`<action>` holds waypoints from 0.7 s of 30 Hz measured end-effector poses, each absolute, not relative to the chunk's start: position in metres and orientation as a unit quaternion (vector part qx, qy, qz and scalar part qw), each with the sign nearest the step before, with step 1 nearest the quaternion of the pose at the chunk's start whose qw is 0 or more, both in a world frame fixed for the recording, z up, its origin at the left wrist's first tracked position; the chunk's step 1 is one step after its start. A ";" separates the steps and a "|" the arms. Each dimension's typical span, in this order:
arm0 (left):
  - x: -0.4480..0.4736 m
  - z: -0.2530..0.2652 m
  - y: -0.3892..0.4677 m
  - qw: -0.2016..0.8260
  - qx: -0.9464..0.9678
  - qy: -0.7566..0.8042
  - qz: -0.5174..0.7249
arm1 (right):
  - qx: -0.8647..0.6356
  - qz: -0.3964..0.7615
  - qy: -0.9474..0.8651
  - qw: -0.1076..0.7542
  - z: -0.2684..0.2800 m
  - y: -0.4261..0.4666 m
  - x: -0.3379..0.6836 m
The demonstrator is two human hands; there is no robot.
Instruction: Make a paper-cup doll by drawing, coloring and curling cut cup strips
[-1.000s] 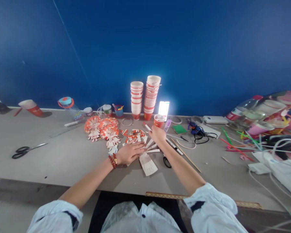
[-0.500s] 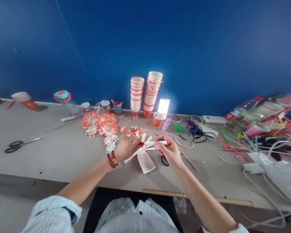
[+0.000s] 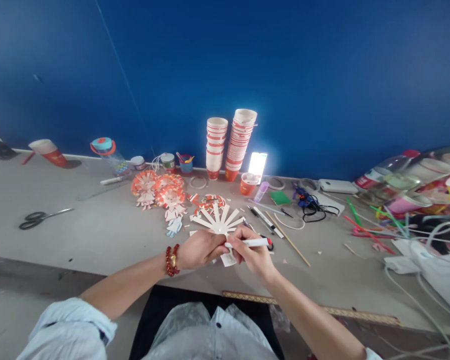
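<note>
My right hand (image 3: 253, 254) is closed round a white marker pen (image 3: 253, 243) with a red end, held level and pointing left. At the pen's other end, the fingers of my left hand (image 3: 202, 250) are closed and meet the right fingertips; that end is hidden between them. A fan of white paper strips (image 3: 217, 216) cut from a cup spreads on the table just beyond my hands. One broader strip (image 3: 228, 259) shows below them. Left of the fan lie several orange-and-white paper cut-outs (image 3: 167, 192).
Two tall stacks of paper cups (image 3: 214, 150) and a lit phone (image 3: 258, 166) stand by the blue wall. Scissors (image 3: 41, 218) lie at left. Pens (image 3: 269, 221) and a wooden stick (image 3: 290, 242) lie at right, with cables and a bottle (image 3: 384, 170) farther off.
Both hands have come nearer to my body with the marker pen, and their fingertips have closed together. The paper fan and the pens on the table now show more fully.
</note>
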State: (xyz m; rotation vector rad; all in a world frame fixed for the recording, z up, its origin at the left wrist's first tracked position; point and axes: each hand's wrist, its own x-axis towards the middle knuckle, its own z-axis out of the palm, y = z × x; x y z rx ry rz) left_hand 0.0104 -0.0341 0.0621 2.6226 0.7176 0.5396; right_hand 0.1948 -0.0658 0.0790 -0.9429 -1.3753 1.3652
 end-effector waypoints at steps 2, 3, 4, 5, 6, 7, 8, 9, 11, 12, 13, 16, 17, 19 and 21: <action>-0.005 0.056 -0.034 0.218 0.917 0.271 0.194 | -0.387 0.531 -0.533 0.532 0.091 -0.064 0.215; -0.015 0.053 -0.033 0.230 0.904 0.299 0.203 | -0.386 0.493 -0.495 0.602 0.099 -0.062 0.229; -0.026 0.050 -0.031 0.234 0.885 0.341 0.214 | -0.385 0.455 -0.463 0.657 0.106 -0.060 0.246; -0.036 0.047 -0.030 0.225 0.871 0.372 0.227 | -0.389 0.407 -0.437 0.702 0.110 -0.058 0.262; -0.043 0.044 -0.028 0.217 0.864 0.390 0.232 | -0.394 0.372 -0.429 0.723 0.112 -0.056 0.275; -0.048 0.042 -0.026 0.211 0.862 0.397 0.234 | -0.407 0.358 -0.439 0.716 0.109 -0.055 0.284; -0.048 0.041 -0.025 0.203 0.866 0.393 0.233 | -0.427 0.376 -0.470 0.675 0.102 -0.055 0.288; -0.046 0.040 -0.023 0.190 0.875 0.382 0.230 | -0.447 0.407 -0.507 0.614 0.092 -0.055 0.287; -0.033 0.037 -0.021 0.152 0.903 0.335 0.223 | -0.467 0.429 -0.587 0.503 0.066 -0.057 0.274; -0.025 0.036 -0.021 0.143 0.912 0.315 0.219 | -0.467 0.405 -0.634 0.465 0.052 -0.059 0.265; -0.018 0.034 -0.021 0.135 0.920 0.298 0.217 | -0.465 0.364 -0.685 0.427 0.040 -0.061 0.256; -0.007 0.027 -0.021 0.111 0.938 0.257 0.203 | -0.459 0.229 -0.784 0.348 0.016 -0.067 0.241; -0.007 0.025 -0.021 0.106 0.943 0.249 0.195 | -0.457 0.199 -0.801 0.331 0.012 -0.069 0.240; -0.009 0.021 -0.020 0.108 0.948 0.242 0.177 | -0.448 0.161 -0.825 0.305 0.007 -0.073 0.240; -0.013 0.018 -0.018 0.117 0.948 0.241 0.170 | -0.436 0.140 -0.840 0.291 0.005 -0.076 0.241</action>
